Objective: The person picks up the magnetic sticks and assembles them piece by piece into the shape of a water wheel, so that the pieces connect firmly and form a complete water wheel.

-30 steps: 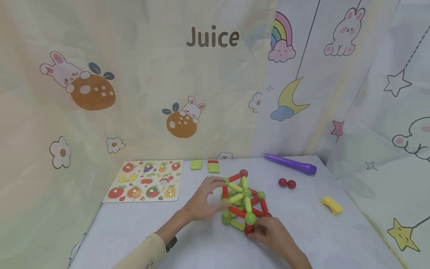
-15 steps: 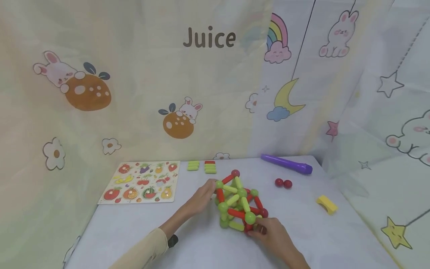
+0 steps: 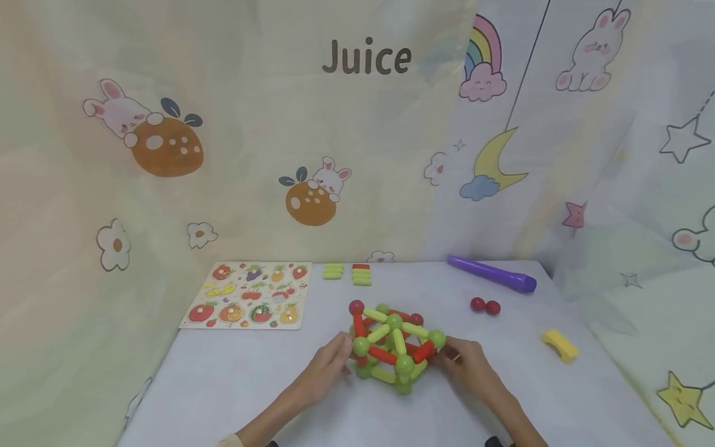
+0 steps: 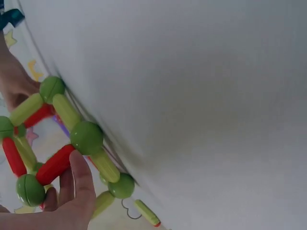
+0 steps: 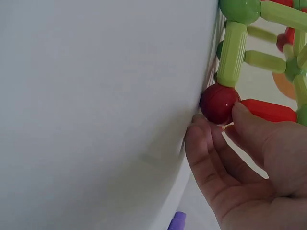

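Note:
A ball-and-stick toy structure [image 3: 395, 321] of green and red balls joined by light green and red rods stands on the white table between both hands. My left hand [image 3: 324, 371] holds its left side. In the left wrist view, the thumb lies along an upright red rod [image 4: 56, 164] near a green ball [image 4: 87, 137], with fingers behind it. At the lower right corner my right hand [image 3: 470, 367] pinches the structure. The right wrist view has thumb and fingers at a red ball [image 5: 219, 104] low by the tabletop. Some rear parts are hidden behind nearer ones.
A fruit puzzle board [image 3: 246, 295] lies at the back left. Beside it are several loose light green rods [image 3: 333, 271] and a second row topped by a red rod [image 3: 360, 266]. A purple toy microphone [image 3: 491, 274], two red balls [image 3: 485, 306] and a yellow arch block [image 3: 560, 345] lie to the right.
The structure has been turned on the table, so different corners face front. My left hand shifted down to its near left side; my right hand moved up and right with its corner.

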Demonstrator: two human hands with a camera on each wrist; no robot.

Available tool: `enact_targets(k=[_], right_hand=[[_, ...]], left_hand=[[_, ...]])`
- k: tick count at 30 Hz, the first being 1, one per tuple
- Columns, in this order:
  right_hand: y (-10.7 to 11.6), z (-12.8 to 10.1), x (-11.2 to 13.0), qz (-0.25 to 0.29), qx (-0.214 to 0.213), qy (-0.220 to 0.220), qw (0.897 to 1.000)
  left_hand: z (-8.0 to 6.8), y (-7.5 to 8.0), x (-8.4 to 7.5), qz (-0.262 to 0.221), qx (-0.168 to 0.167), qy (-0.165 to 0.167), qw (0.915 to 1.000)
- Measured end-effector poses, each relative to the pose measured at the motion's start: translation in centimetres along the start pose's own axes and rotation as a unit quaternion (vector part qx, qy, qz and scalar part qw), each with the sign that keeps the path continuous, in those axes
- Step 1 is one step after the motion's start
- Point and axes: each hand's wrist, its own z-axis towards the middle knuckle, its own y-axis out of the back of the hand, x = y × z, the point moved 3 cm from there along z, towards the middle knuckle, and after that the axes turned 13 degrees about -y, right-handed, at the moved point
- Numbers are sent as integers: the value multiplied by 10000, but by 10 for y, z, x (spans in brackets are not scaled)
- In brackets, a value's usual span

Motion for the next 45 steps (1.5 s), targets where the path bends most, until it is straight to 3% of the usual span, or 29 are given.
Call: enact_targets(k=[7, 12, 16, 19, 21, 25, 28, 31, 33, 37, 45], right_hand=[[0, 17, -3, -8, -275, 234, 9993], [-2, 26, 0, -4, -172, 257, 9995], [-3, 31, 4, 35, -54, 282, 9996], [-3, 36, 6, 84, -102, 330, 9994], [-4, 39, 7, 128, -144, 443, 9988], [-4, 43, 7, 149, -64, 570, 9982], [-3, 45, 4, 414, 351, 347, 9979], [0, 47, 3, 1165, 1008, -178, 9879], [0, 47, 4, 1788, 1440, -621, 9713], [0, 48, 9, 2342, 1750, -1290, 9476], [-1, 48, 20, 2576, 1881, -1341, 9382]], left_hand=[[-6, -10, -5, -299, 155, -69, 9994], [-6, 0, -8, -249, 112, -52, 9996], [-4, 17, -6, 164, -504, 131, 9985], [3, 29, 4, 582, -1062, 423, 9917], [8, 32, 14, 742, -1259, 648, 9871], [21, 32, 30, 684, -1044, 1077, 9863], [27, 30, 34, 494, -753, 1268, 9878], [30, 27, 32, 355, -562, 1337, 9888], [31, 24, 29, 309, -494, 1428, 9880], [33, 18, 22, 266, -564, 1575, 9856], [36, 10, 22, -190, -1086, 1505, 9824]])
